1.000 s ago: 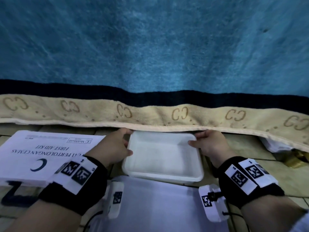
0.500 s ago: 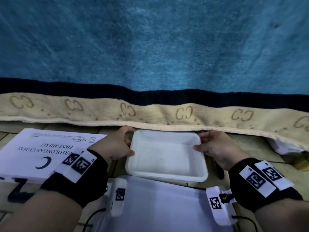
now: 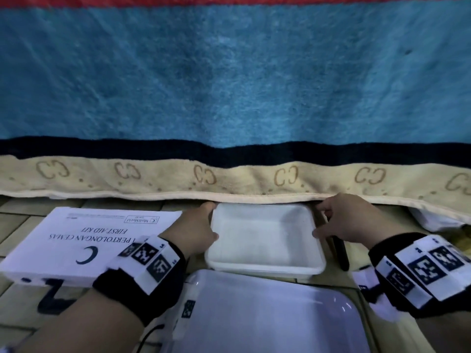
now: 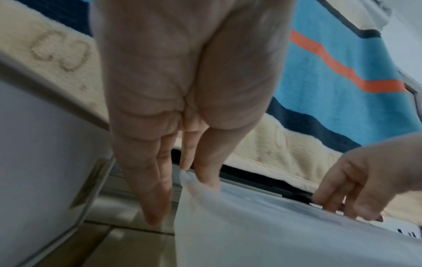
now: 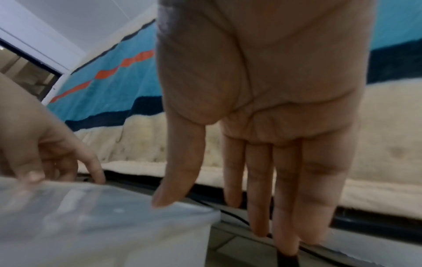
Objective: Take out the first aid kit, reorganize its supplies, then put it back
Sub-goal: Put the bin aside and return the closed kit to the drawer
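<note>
At the left side of the tiled floor point(image 3: 17, 225) lies the first aid kit box point(image 3: 84, 240), a flat white carton with the words "FIRST AID KIT" printed upside down as seen from the head camera; it is closed and nobody touches it. Just to the right of it is the left hand point(image 3: 196, 230). Its thumb lies over the left rim of the white tray point(image 3: 265, 238) and its fingers point(image 4: 157, 189) go down along the outside of that rim, nearly straight and close together, so the hand holds the tray by its left edge. The tray is shallow, rectangular and holds nothing; its far edge is almost under the hem of the blanket point(image 3: 229, 85), a blue one with a dark stripe and a cream border that hangs behind everything. In front of the tray, nearest to the person, lies a pale lid point(image 3: 267, 314), and the tray's near edge seems to rest on it. On the right rim of the tray is the right hand point(image 3: 349, 220): the thumb touches the rim from above, the fingers point(image 5: 285, 180) point down beside it, straight and narrow together. Near this hand, on the floor, lies a thin dark stick-like thing point(image 3: 340, 253); what it is I cannot tell.
</note>
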Demonstrator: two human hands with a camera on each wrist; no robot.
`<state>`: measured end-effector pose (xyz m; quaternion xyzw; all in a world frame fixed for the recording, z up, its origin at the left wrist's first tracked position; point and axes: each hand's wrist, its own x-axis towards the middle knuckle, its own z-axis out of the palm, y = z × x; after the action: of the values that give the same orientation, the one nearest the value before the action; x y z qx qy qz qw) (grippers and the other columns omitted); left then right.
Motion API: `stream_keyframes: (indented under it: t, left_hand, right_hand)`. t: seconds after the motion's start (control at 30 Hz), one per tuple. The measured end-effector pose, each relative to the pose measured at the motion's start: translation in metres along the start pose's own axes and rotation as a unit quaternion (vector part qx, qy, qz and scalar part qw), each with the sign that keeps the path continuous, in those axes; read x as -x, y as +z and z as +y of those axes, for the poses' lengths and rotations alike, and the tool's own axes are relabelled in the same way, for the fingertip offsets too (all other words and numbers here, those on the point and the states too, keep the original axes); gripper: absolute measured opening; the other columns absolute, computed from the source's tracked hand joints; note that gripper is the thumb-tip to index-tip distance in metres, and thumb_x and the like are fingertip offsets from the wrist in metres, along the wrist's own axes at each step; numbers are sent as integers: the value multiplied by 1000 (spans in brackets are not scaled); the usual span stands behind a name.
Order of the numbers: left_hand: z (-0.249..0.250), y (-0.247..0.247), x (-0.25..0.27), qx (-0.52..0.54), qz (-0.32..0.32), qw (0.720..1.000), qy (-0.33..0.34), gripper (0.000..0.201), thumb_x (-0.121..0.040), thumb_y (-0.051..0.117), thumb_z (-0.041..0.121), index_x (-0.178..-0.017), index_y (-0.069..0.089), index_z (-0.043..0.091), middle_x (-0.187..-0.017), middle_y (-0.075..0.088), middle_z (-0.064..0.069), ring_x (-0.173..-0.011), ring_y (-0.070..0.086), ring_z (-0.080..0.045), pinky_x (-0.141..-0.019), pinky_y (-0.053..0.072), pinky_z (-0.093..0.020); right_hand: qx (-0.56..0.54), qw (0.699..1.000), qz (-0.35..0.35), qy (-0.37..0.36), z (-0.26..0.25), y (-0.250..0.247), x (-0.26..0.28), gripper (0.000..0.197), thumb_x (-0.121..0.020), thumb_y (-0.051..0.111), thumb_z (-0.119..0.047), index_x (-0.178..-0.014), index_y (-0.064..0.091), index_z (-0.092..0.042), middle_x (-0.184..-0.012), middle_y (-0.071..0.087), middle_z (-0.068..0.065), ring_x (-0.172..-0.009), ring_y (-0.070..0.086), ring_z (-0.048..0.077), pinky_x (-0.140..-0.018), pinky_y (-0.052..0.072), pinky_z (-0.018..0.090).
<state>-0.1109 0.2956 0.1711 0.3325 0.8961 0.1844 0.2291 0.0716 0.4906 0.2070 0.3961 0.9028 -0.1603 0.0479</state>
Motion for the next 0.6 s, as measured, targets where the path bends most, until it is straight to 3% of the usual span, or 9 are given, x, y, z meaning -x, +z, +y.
stream_keyframes:
  t: [0.1, 0.2, 0.27, 0.33, 0.43, 0.5, 0.53, 0.6]
  left_hand:
    - [1, 2, 2, -21, 4, 1000, 2, 63, -86, 60, 16, -142, 32, 20, -125, 59, -5, -114, 54, -22, -94, 46, -32]
    - [4, -5, 13, -38, 49, 998, 16, 63, -88, 59, 20, -143, 31, 19, -133, 50, -8, -120, 50, -24, -99, 43, -33]
    - [1, -15, 30, -22, 87, 996, 29, 62, -87, 61, 24, -143, 34, 18, -133, 49, -9, -119, 50, -24, -99, 42, -32]
    - [-8, -28, 55, -4, 116, 992, 52, 52, -86, 63, 27, -134, 45, 18, -123, 54, -5, -108, 54, -21, -88, 45, -28]
    - [-37, -45, 104, -16, 126, 989, 80, 27, -87, 62, 33, -112, 56, 26, -100, 57, 9, -80, 57, -8, -62, 40, -19]
    - [-62, -52, 138, -35, 91, 991, 91, 19, -86, 61, 37, -103, 55, 31, -89, 57, 13, -72, 54, 1, -58, 37, -14]
    - [-76, -52, 153, -54, 67, 992, 88, 16, -86, 61, 39, -99, 53, 34, -86, 57, 13, -71, 53, 2, -58, 36, -14]
    - [-103, -47, 178, -110, 21, 990, 81, 16, -85, 61, 43, -89, 47, 38, -85, 53, 13, -72, 49, 3, -59, 34, -14]
  right_hand:
    - [41, 997, -49, -31, -5, 5, 13, 69, -72, 79, -29, -134, 50, -25, -130, 55, -4, -116, 53, 15, -90, 43, 24]
    - [47, 998, -35, -27, -12, 5, 27, 68, -77, 75, -29, -138, 44, -26, -134, 52, -3, -120, 51, 16, -94, 41, 25]
    - [-33, 999, 18, -10, -15, 0, 41, 60, -75, 76, -31, -130, 54, -26, -123, 60, -3, -106, 57, 15, -83, 43, 24]
    - [-156, 985, 75, 5, -16, -2, 63, 44, -75, 77, -28, -116, 63, -23, -111, 66, -5, -92, 62, 17, -71, 43, 24]
    - [-331, 931, 151, -22, -18, 3, 106, 18, -77, 75, -18, -94, 68, -20, -91, 72, -2, -82, 67, 31, -64, 45, 28]
    - [-424, 886, 187, -34, -24, 11, 138, 11, -78, 74, -14, -86, 69, -19, -87, 74, 10, -75, 64, 25, -64, 49, 25]
    - [-463, 864, 195, -38, -27, 17, 154, 11, -75, 76, -22, -83, 70, -19, -85, 74, 11, -73, 64, 18, -62, 50, 19]
    - [-500, 838, 213, -43, -32, 33, 187, 50, -50, 78, -62, -83, 73, -24, -83, 75, 2, -70, 66, 7, -61, 51, 12]
